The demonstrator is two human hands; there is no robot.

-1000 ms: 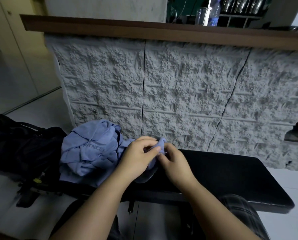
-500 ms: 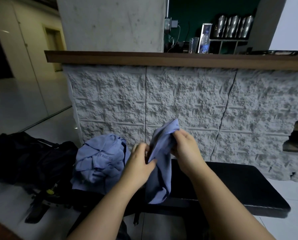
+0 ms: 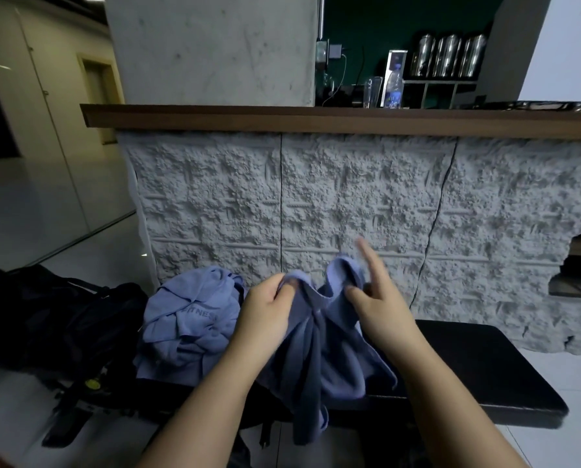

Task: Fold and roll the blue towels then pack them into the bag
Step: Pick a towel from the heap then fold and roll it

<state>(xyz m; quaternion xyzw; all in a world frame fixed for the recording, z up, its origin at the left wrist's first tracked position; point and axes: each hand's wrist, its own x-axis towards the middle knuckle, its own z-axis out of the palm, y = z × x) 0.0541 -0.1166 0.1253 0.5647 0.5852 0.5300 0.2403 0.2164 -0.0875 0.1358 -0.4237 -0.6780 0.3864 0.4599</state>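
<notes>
A: Is any writing to be read?

B: The letters "ITNES" are seen printed on the crumpled blue towels heaped at the left end of the padded black counter. The label on the water bottle up on the wooden ledge is too small to be read.

A: How are the materials described?

B: The cloth is soft and matte, deeply creased. The counter top is smooth and dark, with rounded edges. The wall behind is rough, pitted grey stonework, divided by dark vertical seams. A slack black bag is slumped on the pale floor, just left of the heap.

A: And the hands?

B: A single blue towel is held up above the counter, its lower part hanging down in folds. Its top edge is pinched by the left hand between thumb and curled fingers. On the right hand, the edge is caught by the thumb and lower fingers, while two fingers are stretched upward, blurred.
</notes>
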